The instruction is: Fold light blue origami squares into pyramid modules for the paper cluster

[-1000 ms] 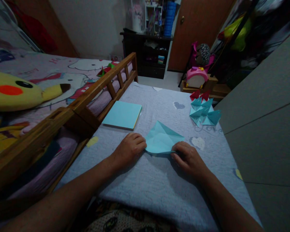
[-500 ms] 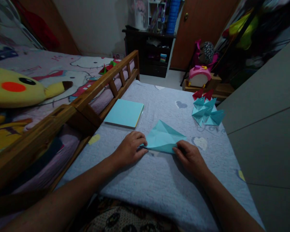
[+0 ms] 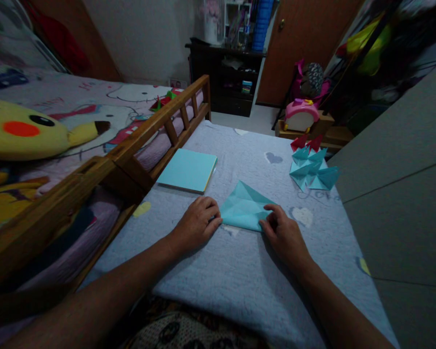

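A light-blue sheet of origami paper [image 3: 244, 207], creased and partly folded, lies on the bed cover between my hands. My left hand [image 3: 200, 219] pinches its left corner, thumb and fingers together. At the lower right edge, my right hand [image 3: 281, 229] has its thumb on the paper's border and its index finger bent over the top, pinching that side. To the upper left sits a square stack of light-blue paper [image 3: 189, 169] with a yellowish edge showing. Folded blue paper shapes [image 3: 310, 169] stand at the right, with red folded paper [image 3: 305, 142] behind them.
A wooden rail [image 3: 160, 118] runs along the left side of the pale blue bed cover [image 3: 240, 271]. Beyond it lies a yellow plush toy [image 3: 25, 128] on another bed. A light cabinet panel [image 3: 396, 179] borders the right. A pink case [image 3: 301, 116] stands past the far edge.
The paper's near edge, lifted and curved before, now lies flatter. My right index finger has moved up onto the paper, and my left thumb has closed in on the left corner.
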A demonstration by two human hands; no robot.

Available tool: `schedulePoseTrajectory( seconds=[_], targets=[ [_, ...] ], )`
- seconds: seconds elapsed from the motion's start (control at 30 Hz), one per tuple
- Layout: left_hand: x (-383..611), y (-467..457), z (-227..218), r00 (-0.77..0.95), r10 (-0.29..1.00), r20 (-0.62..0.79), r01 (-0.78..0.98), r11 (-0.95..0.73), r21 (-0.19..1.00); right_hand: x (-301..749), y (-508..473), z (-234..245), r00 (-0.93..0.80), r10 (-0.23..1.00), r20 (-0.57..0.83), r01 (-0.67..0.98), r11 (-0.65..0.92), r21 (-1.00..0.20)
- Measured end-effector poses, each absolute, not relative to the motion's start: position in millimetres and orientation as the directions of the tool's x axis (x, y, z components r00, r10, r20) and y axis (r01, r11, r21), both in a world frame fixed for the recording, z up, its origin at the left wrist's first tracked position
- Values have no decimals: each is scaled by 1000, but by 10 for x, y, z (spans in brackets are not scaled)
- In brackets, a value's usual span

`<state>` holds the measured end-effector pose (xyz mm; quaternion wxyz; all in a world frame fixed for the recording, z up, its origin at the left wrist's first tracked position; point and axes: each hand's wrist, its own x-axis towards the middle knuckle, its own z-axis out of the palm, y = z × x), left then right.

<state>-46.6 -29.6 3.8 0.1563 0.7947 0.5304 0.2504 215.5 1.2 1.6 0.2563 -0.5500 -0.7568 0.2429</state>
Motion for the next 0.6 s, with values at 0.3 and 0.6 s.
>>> schedulePoseTrajectory(
  seconds=[0.3, 0.6],
  targets=[
    [-375, -355, 79, 376, 862, 339, 823, -479, 306, 2123, 22, -32, -233, 965, 124, 732, 257, -631],
    [-114, -544, 44, 684, 663, 304, 670, -736, 98, 2102, 13, -9, -232, 967, 109, 754, 250, -608]
  ],
)
